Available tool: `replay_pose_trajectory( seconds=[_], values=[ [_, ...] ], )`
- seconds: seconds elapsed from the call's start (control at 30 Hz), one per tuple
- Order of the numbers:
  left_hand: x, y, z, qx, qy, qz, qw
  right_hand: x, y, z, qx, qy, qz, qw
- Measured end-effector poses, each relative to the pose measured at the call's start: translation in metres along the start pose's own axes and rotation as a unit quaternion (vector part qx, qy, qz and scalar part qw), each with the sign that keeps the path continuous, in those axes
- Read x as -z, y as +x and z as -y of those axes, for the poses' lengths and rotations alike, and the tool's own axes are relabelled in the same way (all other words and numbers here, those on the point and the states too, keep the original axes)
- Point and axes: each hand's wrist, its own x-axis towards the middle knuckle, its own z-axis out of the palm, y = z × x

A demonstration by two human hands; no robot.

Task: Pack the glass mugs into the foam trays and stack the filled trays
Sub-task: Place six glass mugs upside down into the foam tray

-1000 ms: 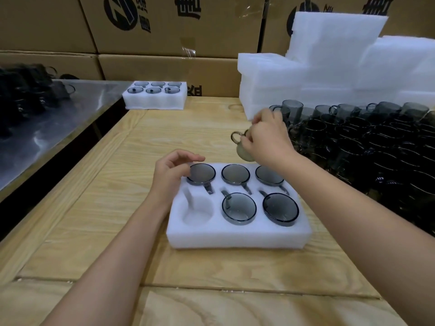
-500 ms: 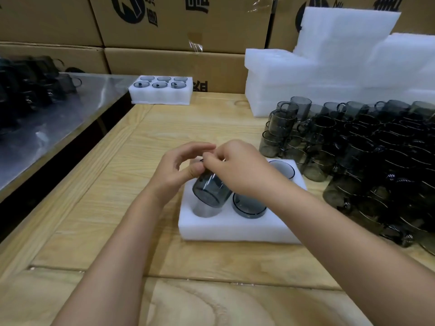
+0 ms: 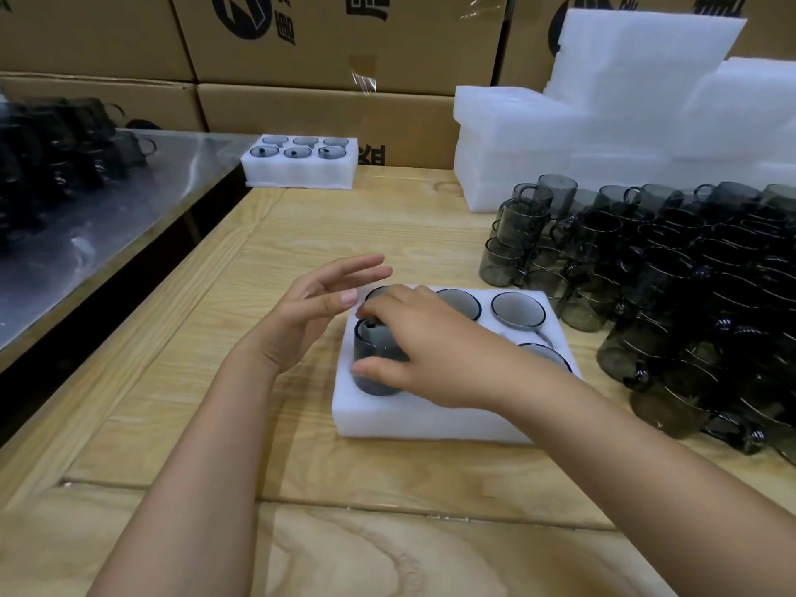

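Observation:
A white foam tray lies on the wooden table in front of me, with smoky grey glass mugs set in its holes. My right hand grips one grey mug by its rim and side; the mug stands partly sunk in the tray's near left hole. My left hand hovers just left of that mug, fingers straight and spread, holding nothing. Two seated mugs show at the tray's far right; my right hand hides others.
Several loose grey mugs crowd the table's right side. Stacked white foam blocks stand behind them. A filled foam tray sits at the far left corner. Cardboard boxes form the back wall. A metal table with dark mugs lies left.
My right hand carried a mug from the pile to the tray's near left hole and lowered it in. My left hand let go of it and spread open.

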Motion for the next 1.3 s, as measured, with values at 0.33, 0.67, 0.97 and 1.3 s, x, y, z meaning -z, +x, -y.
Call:
replay_pose_trajectory(
  seconds=[0.33, 0.67, 0.97, 1.3],
  values=[
    [-0.010, 0.000, -0.004, -0.010, -0.022, -0.080, 0.996, -0.006, 0.002, -0.006, 0.013, 0.027, 0.012, 0.999],
    [-0.047, -0.014, -0.053, -0.230, 0.264, -0.047, 0.936, -0.014, 0.032, 0.013, -0.004, -0.071, 0.031, 0.997],
    [-0.074, -0.009, -0.044, 0.025, 0.511, 0.068, 0.857, -0.051, 0.037, -0.006, -0.018, -0.206, 0.074, 0.976],
    [-0.098, -0.028, -0.048, -0.133, 0.464, -0.139, 0.865, -0.032, -0.006, 0.005, -0.073, -0.219, -0.137, 0.963]
  ],
)
